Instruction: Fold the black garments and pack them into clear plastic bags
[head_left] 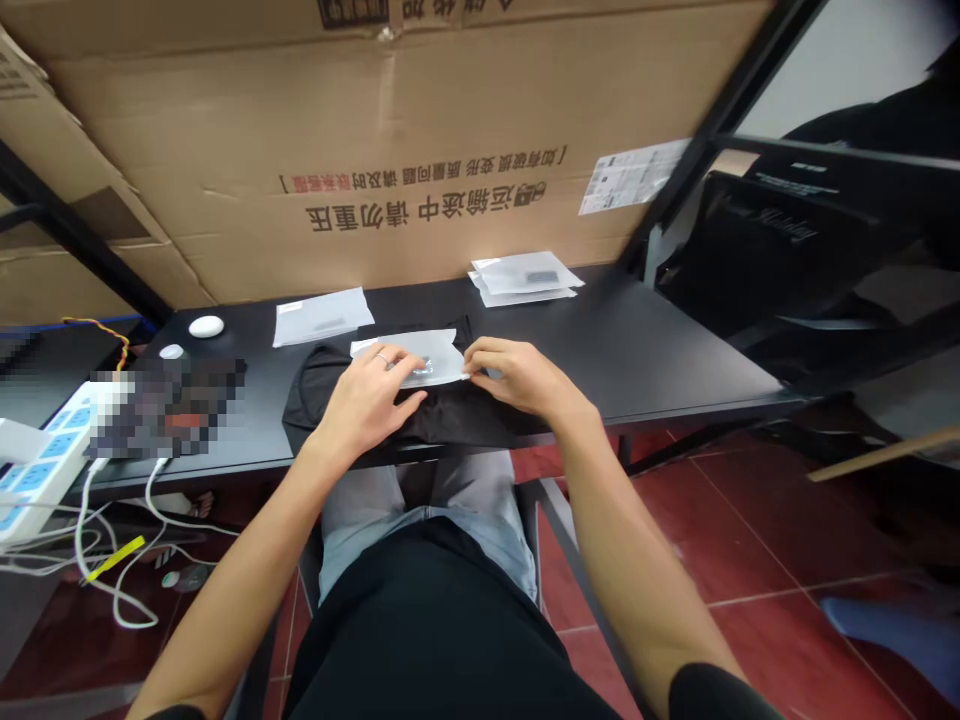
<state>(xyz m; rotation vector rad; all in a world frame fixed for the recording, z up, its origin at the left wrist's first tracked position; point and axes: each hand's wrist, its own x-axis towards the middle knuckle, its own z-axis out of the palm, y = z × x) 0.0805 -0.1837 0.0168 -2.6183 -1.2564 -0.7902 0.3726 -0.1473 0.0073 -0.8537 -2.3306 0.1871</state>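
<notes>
A translucent white zip bag (447,349) with a small dark item inside lies on a folded black cloth (465,420) in front of me. My left hand (373,392), with a ring on one finger, rests over the bag's left part, fingers laid on it and thumb apart. At the bag's right end, the fingertips of my right hand (517,376) are pinched together on its edge. Another translucent bag (321,317) lies behind to the left, and a small stack of similar bags (527,277) lies behind to the right.
The black table (652,350) is backed by a large cardboard sheet (420,120). At left are a white power strip (56,460), white cables (82,520), a blurred-out item (172,405) and a white rounded object (206,326). A black bag (757,250) is beyond the right frame bar.
</notes>
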